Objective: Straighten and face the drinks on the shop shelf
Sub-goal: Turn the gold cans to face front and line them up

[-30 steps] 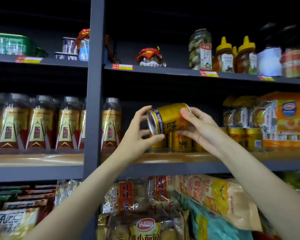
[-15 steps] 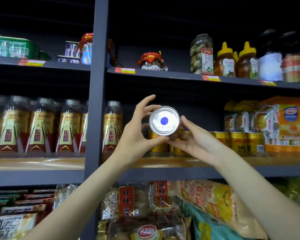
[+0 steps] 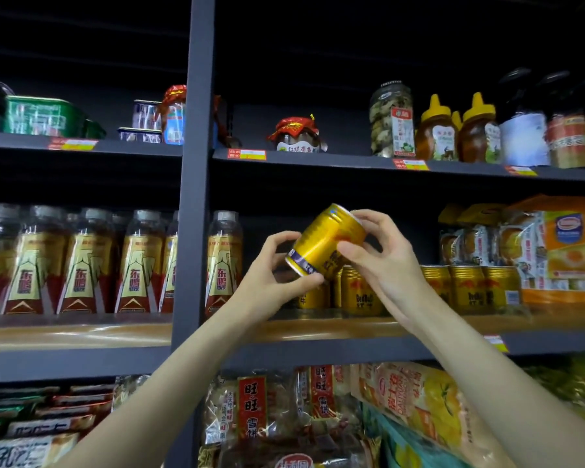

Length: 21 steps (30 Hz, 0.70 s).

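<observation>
While both hands (image 3: 382, 261) grip (tilted) gold can (image 3: 325, 241), shelved cans (image 3: 466, 288) behind.

Head cam, close, facing shelf (image 3: 318, 329) slightly upward.

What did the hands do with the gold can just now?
Both hands turned the gold can. Half a second ago its round silver end faced the camera; now it is tilted, side showing. The left hand holds its lower end and the right hand its upper end, as before. The cans on the shelf stayed put.
</observation>
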Motion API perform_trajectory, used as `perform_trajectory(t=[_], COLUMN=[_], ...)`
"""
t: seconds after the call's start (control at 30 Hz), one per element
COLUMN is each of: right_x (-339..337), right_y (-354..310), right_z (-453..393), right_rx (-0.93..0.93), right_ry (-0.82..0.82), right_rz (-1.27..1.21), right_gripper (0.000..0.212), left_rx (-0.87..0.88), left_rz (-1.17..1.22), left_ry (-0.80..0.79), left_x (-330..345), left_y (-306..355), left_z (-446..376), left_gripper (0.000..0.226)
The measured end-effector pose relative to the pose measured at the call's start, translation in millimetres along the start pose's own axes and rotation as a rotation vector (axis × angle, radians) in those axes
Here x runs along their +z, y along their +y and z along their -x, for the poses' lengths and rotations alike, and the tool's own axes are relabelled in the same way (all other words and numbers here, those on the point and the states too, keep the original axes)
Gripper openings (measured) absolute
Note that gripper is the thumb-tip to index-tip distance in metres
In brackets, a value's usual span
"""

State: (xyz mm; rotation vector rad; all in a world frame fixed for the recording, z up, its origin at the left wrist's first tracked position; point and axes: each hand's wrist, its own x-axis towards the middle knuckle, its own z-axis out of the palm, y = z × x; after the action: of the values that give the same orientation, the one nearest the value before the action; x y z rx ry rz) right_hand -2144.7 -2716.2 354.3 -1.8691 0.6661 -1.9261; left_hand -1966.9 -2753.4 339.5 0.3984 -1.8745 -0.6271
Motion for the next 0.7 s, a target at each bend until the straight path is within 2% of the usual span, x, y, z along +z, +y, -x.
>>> perform_trajectory(t=[0.1, 0.17, 0.27, 0.4, 0.57, 0.63, 0.7], right_x=[-6.3, -6.9, -5.7, -3.0, -9.6, -6.8, -0.5], right_y=[0.0, -0.3, 0.9, 2.4, 2.3, 2.3, 5.3], right_z=[1.3, 2.6, 3.0, 6.6, -0.3, -7.9, -19.3], right_rx=[0.068, 0.007, -0.167, -0.288, -0.207, -0.083, 0.024], right_ry=[-0.126, -0.194, -0.178, -0.129, -0.090, -0.064, -0.036], right_rz=[-0.070, 0.113, 0.413, 0.532, 0.503, 0.458, 0.516], right_gripper=[0.075, 0.078, 0.084, 0.086, 0.077, 0.059, 0.042], left_rx=[0.079, 0.101, 0.157, 0.204, 0.204, 0.159, 0.073], left_rz=[-0.272, -0.405, -0.518, -0.652, -0.716, -0.742, -0.772], left_ry=[-0.024, -0.028, 0.032, 0.085, 0.196, 0.247, 0.266], left_x=[-8.5, -10.3, -8.7, -11.2, -16.7, -20.3, -24.8], left_y=[-6.2, -10.5, -13.7, -11.8, -15.9, -19.0, -22.5], left_z=[-1.6, -2.0, -4.0, -7.0, -3.7, -2.8, -3.3], left_gripper=[0.065, 0.066, 0.062, 0.052, 0.047, 0.046, 0.047])
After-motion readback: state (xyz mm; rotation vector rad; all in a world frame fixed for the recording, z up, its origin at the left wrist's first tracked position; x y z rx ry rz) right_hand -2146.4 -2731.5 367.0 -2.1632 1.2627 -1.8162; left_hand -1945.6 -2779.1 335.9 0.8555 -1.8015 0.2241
